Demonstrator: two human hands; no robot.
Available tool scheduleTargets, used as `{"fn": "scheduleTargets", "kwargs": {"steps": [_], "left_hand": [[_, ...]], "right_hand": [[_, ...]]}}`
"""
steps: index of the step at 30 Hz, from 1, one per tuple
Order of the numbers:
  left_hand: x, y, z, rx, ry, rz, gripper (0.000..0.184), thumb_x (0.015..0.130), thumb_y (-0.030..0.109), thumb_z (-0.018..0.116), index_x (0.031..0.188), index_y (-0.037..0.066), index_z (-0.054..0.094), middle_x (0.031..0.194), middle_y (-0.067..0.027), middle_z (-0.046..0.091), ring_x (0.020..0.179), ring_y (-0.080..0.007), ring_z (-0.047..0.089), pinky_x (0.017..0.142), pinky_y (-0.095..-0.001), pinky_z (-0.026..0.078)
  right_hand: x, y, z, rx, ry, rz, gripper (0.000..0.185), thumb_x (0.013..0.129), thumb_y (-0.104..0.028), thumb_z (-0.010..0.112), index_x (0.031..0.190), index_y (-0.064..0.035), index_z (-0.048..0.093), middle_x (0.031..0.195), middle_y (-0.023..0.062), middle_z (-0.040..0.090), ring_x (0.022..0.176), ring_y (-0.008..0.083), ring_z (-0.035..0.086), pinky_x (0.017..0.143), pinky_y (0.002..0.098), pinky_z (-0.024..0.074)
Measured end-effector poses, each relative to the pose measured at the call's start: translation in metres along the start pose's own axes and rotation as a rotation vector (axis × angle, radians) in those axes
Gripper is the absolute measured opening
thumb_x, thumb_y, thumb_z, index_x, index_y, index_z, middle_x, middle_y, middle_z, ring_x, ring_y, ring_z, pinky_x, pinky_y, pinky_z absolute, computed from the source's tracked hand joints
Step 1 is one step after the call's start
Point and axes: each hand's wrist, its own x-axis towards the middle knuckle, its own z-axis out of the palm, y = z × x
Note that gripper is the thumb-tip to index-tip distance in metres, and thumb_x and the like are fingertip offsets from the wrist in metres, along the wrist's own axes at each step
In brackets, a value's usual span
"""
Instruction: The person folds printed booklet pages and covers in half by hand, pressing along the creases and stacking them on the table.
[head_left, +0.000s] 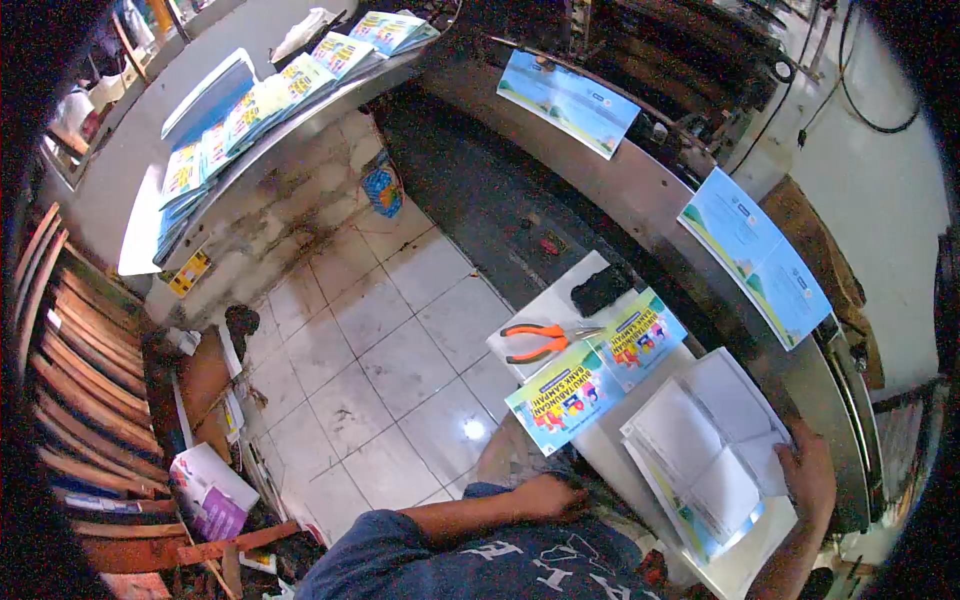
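My left hand [552, 498] rests over my lap, fingers curled in, with nothing visible in it. At the right, my right hand [808, 472] grips the edge of white inner pages [735, 400] beside a stack of open booklets [690, 450]. Just left of the stack, two joined colourful covers [565, 400] lie face up on a pale board. Orange-handled pliers [537, 342] rest above them, their jaws touching the covers' upper edge. Beyond the pliers is a black cloth-like item [603, 290].
Overlapping booklets [255, 115] line a metal shelf at the upper left. Blue cover sheets [568, 100] [757, 258] lie on the curved machine ledge. Wooden slats [90, 370] stand at the left, beside the tiled floor [385, 350]. A blue packet [381, 190] hangs near the wall.
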Motion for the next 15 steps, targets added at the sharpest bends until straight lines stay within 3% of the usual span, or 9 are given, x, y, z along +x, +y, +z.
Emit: {"fn": "scheduleTargets", "kwargs": {"steps": [3,4,6,8,15], "left_hand": [[0.002,-0.005,0.006,0.043,-0.018,0.038,0.045,0.09,0.044,0.049,0.119,0.01,0.055,0.073,-0.0201,0.063,0.065,-0.0405,0.063,0.06,-0.0535,0.051],[0.005,-0.004,0.007,0.042,-0.024,0.048,0.045,0.09,0.044,0.049,0.119,0.01,0.055,0.073,-0.0201,0.063,0.065,-0.0405,0.063,0.06,-0.0535,0.051],[0.003,0.003,0.009,-0.016,0.021,-0.13,0.045,0.089,0.041,0.052,0.122,0.01,0.054,0.075,-0.0205,0.063,0.066,-0.0411,0.063,0.061,-0.0534,0.051],[0.0,0.005,0.006,-0.034,0.043,-0.082,0.045,0.089,0.04,0.053,0.123,0.01,0.053,0.078,-0.0209,0.063,0.068,-0.0409,0.063,0.062,-0.0529,0.052],[0.0,0.008,0.001,-0.008,0.175,0.071,0.043,0.089,0.039,0.055,0.12,0.009,0.054,0.093,-0.022,0.064,0.082,-0.0405,0.064,0.07,-0.0511,0.053]], "right_hand": [[-0.014,-0.01,-0.008,-0.005,-0.07,0.233,0.044,0.083,-0.016,0.064,0.125,-0.006,0.054,0.11,0.0229,0.061,0.103,0.0432,0.055,0.091,0.0463,0.0429],[-0.015,-0.012,-0.01,-0.007,-0.086,0.244,0.042,0.084,-0.016,0.063,0.123,-0.0047,0.055,0.11,0.0225,0.061,0.103,0.0426,0.055,0.092,0.0458,0.0427],[-0.02,-0.006,-0.006,-0.009,-0.114,0.26,0.04,0.085,-0.016,0.063,0.122,-0.0035,0.056,0.11,0.0222,0.061,0.104,0.042,0.054,0.092,0.0454,0.0425],[-0.027,0.011,0.009,-0.022,-0.003,0.125,0.037,0.086,-0.017,0.062,0.121,-0.004,0.057,0.109,0.0225,0.061,0.101,0.0411,0.055,0.088,0.0457,0.0434],[-0.017,0.005,0.011,0.011,0.021,0.201,0.035,0.085,-0.015,0.062,0.118,-0.0037,0.059,0.108,0.0246,0.061,0.099,0.0415,0.056,0.084,0.0445,0.0445]]}}
